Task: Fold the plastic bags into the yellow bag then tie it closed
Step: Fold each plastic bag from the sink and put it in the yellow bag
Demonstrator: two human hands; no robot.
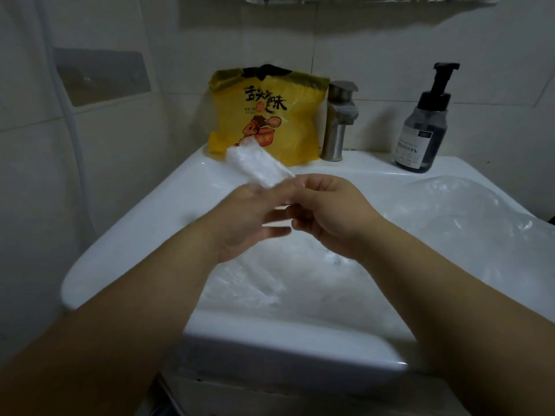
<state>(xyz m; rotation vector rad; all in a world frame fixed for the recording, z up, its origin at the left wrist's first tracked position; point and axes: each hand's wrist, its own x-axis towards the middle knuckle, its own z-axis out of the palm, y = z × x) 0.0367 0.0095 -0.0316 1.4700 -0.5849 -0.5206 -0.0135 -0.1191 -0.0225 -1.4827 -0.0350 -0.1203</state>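
Note:
A yellow bag (270, 115) with black characters and a cartoon print stands upright at the back of the white sink (126, 235), beside the tap. Above the basin, both hands meet around a clear plastic bag folded into a narrow strip (255, 165), which sticks up and to the left toward the yellow bag. My left hand (243, 217) is blurred, palm up, with the strip's lower end lying across its fingers. My right hand (327, 211) pinches that same end with curled fingers. More crumpled clear plastic bags (465, 223) lie in the basin and over its right rim.
A metal tap (339, 121) stands just right of the yellow bag. A dark pump bottle (423, 130) sits at the sink's back right corner. Tiled walls close in behind and on the left, where there is a recessed niche (102, 76).

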